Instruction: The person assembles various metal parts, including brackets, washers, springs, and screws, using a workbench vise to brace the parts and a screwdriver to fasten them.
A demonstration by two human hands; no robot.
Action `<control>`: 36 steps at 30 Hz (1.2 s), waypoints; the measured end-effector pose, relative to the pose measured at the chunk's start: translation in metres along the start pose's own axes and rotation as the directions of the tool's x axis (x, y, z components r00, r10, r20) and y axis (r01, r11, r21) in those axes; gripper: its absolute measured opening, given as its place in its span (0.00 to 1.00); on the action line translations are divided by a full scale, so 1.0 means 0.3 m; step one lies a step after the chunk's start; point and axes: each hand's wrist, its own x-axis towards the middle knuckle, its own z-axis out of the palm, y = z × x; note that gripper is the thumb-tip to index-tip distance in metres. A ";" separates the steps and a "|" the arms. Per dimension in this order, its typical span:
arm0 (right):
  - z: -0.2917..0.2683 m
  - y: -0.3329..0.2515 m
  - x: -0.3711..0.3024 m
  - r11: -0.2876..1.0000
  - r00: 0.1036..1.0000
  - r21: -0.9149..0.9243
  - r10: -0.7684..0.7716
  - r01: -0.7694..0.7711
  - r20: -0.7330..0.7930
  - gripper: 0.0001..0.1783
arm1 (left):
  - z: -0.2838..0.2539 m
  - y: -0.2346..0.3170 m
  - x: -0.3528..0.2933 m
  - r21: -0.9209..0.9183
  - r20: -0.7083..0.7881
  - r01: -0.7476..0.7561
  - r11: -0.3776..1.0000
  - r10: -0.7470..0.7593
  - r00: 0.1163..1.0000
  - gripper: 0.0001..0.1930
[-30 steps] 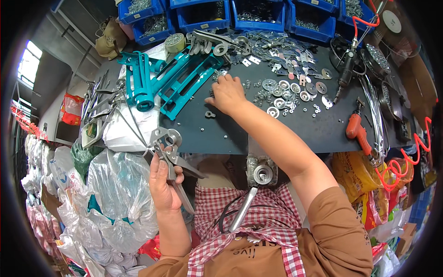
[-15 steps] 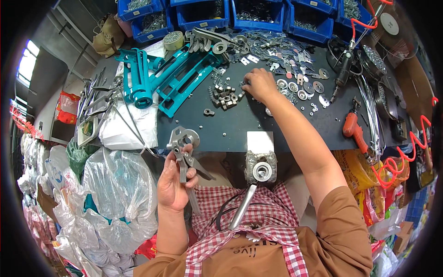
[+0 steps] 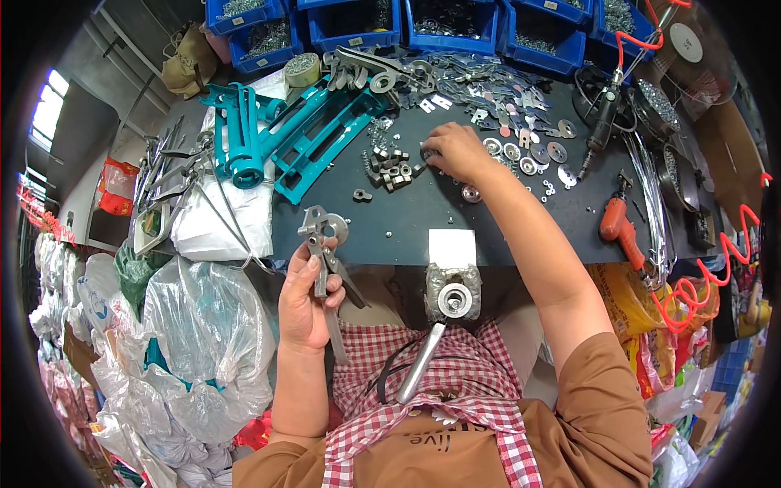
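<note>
Your left hand (image 3: 306,307) grips a trigger assembly (image 3: 314,228); your right hand (image 3: 458,153), hold unclear, curls just right of metal fittings (image 3: 396,170).

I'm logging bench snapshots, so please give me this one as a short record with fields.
Left hand: holds a grey metal part near the front edge of the dark table
Right hand: at the small metal blocks, grip unclear
Teal frames: left of the blocks
Blue bins: along the back, holding small parts
Red power tool: on the table's right side
</note>
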 end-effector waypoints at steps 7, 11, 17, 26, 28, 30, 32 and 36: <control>-0.088 -0.090 -0.038 0.319 0.853 0.847 0.452 -0.426 0.259 0.12 | 0.107 -0.020 0.048 0.355 0.004 -0.184 0.917 0.195 0.981 0.20; -0.175 -0.261 -0.143 -0.269 0.813 0.812 0.138 -0.518 0.565 0.16 | 0.165 -0.058 0.087 0.611 0.084 -0.215 0.762 0.208 0.975 0.26; -0.184 -0.302 -0.231 -0.373 0.805 0.726 -0.117 -0.578 0.581 0.23 | 0.150 -0.144 0.115 0.560 0.398 -0.530 0.637 0.355 0.846 0.33; -0.197 -0.332 -0.277 -0.358 0.821 0.756 -0.060 -0.548 0.567 0.18 | 0.139 -0.154 0.099 0.538 0.528 -0.600 0.592 0.318 0.787 0.34; -0.186 -0.344 -0.288 -0.355 0.834 0.792 0.059 -0.496 0.549 0.17 | 0.155 -0.176 0.097 0.561 0.549 -0.678 0.475 0.399 0.734 0.34; -0.196 -0.362 -0.288 -0.337 0.829 0.797 0.079 -0.501 0.554 0.15 | 0.150 -0.181 0.100 0.564 0.570 -0.720 0.405 0.440 0.694 0.34; -0.191 -0.370 -0.291 -0.376 0.853 0.830 0.162 -0.412 0.497 0.12 | 0.153 -0.186 0.104 0.561 0.592 -0.757 0.335 0.477 0.650 0.34; -0.186 -0.380 -0.304 -0.301 0.889 0.889 0.199 -0.345 0.412 0.10 | 0.166 -0.184 0.111 0.568 0.511 -0.704 0.426 0.489 0.707 0.34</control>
